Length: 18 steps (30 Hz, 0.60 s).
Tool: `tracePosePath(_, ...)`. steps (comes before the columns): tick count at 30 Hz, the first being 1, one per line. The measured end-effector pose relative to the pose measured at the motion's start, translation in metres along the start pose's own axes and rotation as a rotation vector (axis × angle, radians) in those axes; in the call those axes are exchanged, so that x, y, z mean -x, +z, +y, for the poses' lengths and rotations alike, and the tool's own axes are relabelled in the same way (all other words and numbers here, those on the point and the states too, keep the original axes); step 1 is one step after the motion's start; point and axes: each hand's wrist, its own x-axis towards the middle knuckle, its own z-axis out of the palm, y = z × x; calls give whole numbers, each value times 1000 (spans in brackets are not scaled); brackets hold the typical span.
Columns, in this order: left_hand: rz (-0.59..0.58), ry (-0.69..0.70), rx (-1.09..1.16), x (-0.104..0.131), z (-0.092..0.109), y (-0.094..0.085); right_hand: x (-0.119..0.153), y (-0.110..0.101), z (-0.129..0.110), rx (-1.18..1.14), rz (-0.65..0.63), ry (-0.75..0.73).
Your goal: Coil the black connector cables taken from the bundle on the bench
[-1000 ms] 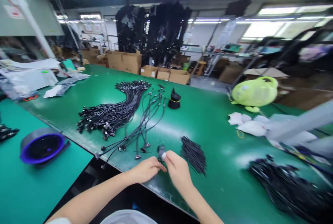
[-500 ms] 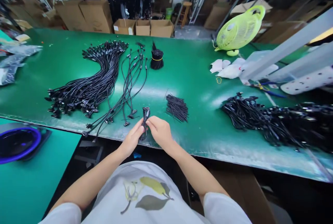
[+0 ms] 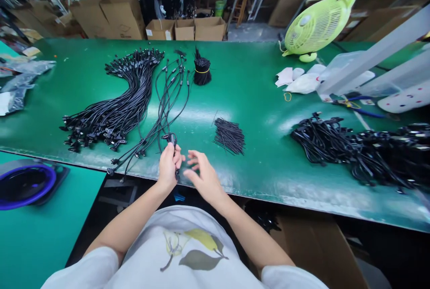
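My left hand is closed around a folded black cable near the table's front edge; its connector end sticks out above the fingers, and the rest is mostly hidden by the hand. Just to the right, my right hand is held apart from it, fingers spread and slightly curled, with nothing in them. Several loose black cables lie right beyond my left hand. A small pile of thin black ties lies past my right hand. Farther back stands a bundle of black ties with a yellow band around it.
A large bunch of straight cables lies at the left. Folded cables are heaped at the right. Behind them are pliers, white scraps and a green fan. A blue-rimmed round object sits at the lower left.
My right hand has let go of the folded cable and opened. My left hand has moved slightly left with the cable, closing around it.
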Motion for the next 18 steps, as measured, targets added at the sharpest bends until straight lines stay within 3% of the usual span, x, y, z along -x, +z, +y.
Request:
tracePosePath(3,-55,-95,71,-3,-5,12,2,13,1,143,19,-191)
tracePosePath(5,-123,-139,56,-2,-8,20,1,17,8,218,83,-235)
tracePosePath(7,-221,-142,-64,1,-13,23,-1,14,18,291,138,-236)
tracePosePath(10,-433,-84,-454,3,-18,17,-3,-9,39,499,176,-200)
tracePosePath(12,-566,52,-807,0,-18,2,-1,-42,56,670,228,-110)
tracePosePath(14,-584,238,-1150,-11,-15,-19,4,-92,75,804,346,27)
tracePosePath(18,-493,503,-1555,-35,-5,-67,25,-225,100,989,635,284)
